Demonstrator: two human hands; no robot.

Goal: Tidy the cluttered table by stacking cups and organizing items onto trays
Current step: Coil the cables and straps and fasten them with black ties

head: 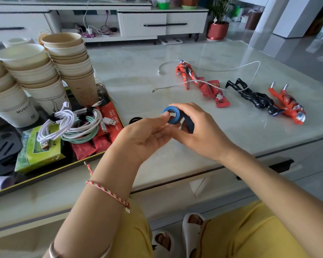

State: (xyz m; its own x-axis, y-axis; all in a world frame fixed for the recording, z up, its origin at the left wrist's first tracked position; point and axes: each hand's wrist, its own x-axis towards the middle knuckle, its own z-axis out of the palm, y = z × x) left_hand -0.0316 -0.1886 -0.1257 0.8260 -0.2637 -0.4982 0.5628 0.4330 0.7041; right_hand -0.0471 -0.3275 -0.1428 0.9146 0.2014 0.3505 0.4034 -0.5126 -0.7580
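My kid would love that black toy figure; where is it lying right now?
In the head view, the black toy figure lies on the table, at right, between the red packets and the far-right red toy figure.

Bare tabletop (138, 75) mid-left, cup stacks (71, 67) crowding tray (108, 94) left, white cable (222, 69) and toy figures (265, 101) right
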